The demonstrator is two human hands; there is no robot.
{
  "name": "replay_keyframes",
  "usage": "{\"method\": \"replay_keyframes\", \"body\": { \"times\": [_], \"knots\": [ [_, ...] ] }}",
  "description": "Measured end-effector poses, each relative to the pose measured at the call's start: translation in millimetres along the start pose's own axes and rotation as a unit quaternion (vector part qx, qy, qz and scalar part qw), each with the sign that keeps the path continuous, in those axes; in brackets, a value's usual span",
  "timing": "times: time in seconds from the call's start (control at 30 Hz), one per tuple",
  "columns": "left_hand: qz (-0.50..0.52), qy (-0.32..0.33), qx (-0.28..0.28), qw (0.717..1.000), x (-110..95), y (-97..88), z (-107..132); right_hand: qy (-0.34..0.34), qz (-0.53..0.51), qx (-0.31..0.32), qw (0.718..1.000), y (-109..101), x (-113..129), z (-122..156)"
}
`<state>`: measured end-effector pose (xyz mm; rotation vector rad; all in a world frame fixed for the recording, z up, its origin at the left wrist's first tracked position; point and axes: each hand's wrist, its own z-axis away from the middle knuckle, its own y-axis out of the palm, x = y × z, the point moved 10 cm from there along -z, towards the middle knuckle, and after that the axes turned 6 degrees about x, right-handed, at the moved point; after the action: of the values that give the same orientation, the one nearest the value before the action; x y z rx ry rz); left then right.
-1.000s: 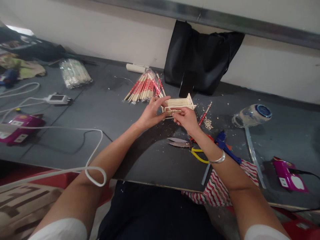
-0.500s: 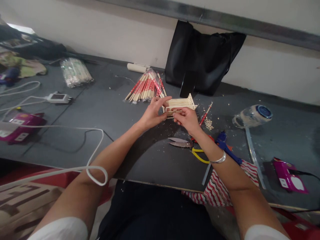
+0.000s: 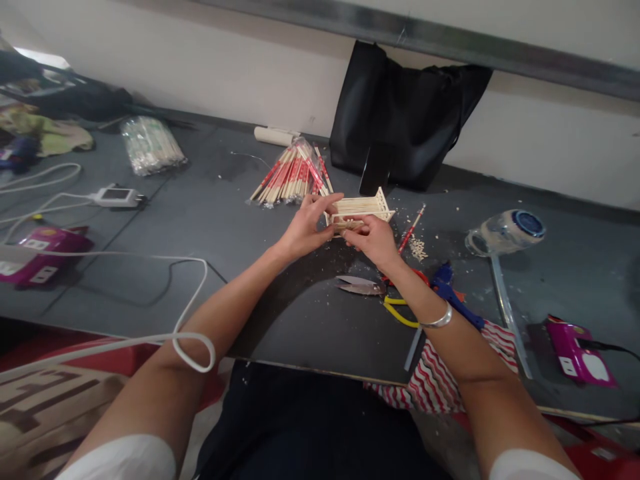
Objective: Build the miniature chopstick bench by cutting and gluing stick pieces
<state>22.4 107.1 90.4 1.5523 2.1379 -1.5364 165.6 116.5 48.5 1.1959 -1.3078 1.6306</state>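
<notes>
A small rack-like model built of pale wooden sticks (image 3: pixel 361 207) lies on the dark table, with a raised end at its right. My left hand (image 3: pixel 309 225) grips its left end between thumb and fingers. At the model's front side, my right hand (image 3: pixel 371 238) has its fingertips pinched together; whatever is between them is too small to make out. To the right of it lie a red-wrapped stick (image 3: pixel 411 230) and a little heap of short stick pieces (image 3: pixel 418 248). Scissors (image 3: pixel 361 286) with red and yellow handles rest below my right hand, partly covered by my forearm.
Behind the model lie bagged chopsticks (image 3: pixel 295 173), a phone (image 3: pixel 376 170) and a black bag (image 3: pixel 407 117). To the right are a blue glue gun (image 3: pixel 457 293), a striped cloth (image 3: pixel 436 380), a glass mug (image 3: pixel 505 232) and a purple box (image 3: pixel 580 351). A white cable (image 3: pixel 193 307) crosses my left forearm.
My right fingertips have shifted slightly left and down along the model's front side. My left hand and the model stay in place.
</notes>
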Motion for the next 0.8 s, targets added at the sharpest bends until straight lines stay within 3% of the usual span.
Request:
{"method": "replay_keyframes", "body": {
  "times": [0.8],
  "knots": [
    [-0.008,-0.004,-0.002,1.000,-1.1,-0.9,0.1,0.008,-0.076,-0.002,0.997,2.3,-4.6,0.6]
  ]
}}
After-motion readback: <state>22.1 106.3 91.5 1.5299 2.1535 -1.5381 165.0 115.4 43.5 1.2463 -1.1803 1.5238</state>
